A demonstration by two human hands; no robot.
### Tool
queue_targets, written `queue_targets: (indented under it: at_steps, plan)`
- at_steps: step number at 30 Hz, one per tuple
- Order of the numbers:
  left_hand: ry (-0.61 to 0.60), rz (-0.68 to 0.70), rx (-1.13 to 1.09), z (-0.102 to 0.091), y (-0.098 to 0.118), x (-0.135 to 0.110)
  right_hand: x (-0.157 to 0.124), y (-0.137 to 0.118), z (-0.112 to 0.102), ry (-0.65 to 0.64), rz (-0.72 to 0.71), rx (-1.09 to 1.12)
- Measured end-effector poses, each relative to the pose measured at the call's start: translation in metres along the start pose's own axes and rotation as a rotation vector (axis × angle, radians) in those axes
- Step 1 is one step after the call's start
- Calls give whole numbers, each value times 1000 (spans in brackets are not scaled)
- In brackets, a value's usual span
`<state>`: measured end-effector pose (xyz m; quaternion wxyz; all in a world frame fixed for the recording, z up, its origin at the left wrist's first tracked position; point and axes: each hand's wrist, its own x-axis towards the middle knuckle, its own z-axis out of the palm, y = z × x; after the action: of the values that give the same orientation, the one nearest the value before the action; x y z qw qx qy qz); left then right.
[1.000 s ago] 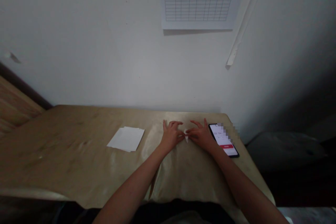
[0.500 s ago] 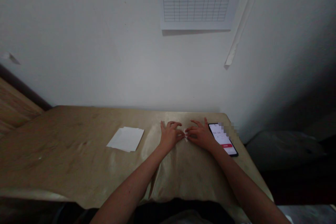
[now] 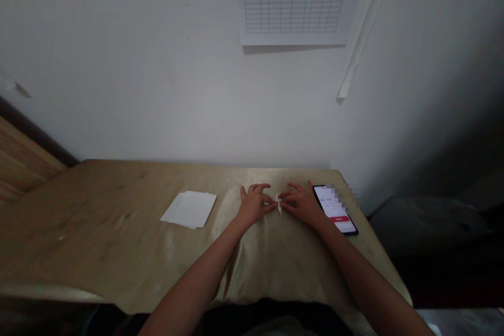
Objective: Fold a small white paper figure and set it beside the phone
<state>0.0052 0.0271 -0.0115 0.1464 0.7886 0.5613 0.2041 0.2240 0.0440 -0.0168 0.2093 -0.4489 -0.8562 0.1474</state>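
A small folded piece of white paper (image 3: 279, 203) lies on the cloth-covered table, between my two hands. My left hand (image 3: 255, 203) pinches its left side with thumb and forefinger, while the other fingers are lifted and spread. From the right, the fingertips of my right hand (image 3: 302, 203) close on the same paper, their outer fingers raised too. The fingers cover part of the paper, so its exact folds are hard to make out. A stack of white paper sheets (image 3: 189, 209) lies to the left of my left hand.
A phone (image 3: 336, 212) with a lit timer screen lies just right of my right hand. The tan tablecloth (image 3: 118, 252) has wrinkles near the front edge. Behind the table stands a white wall (image 3: 177, 89) with a printed grid sheet (image 3: 293, 0) on it.
Both hands stay nearly in place with the folded paper between them. Their fingers have shifted slightly, and the right hand's raised finger sits a little lower.
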Motion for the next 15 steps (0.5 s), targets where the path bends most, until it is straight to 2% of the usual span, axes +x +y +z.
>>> queue_targets:
  at_steps: [9,15]
  plan:
    - [27,-39,-17,6,3,0,0,5,6,-5,39,61]
    - [50,-86,-52,11,3,2,-2,6,14,29,139,193]
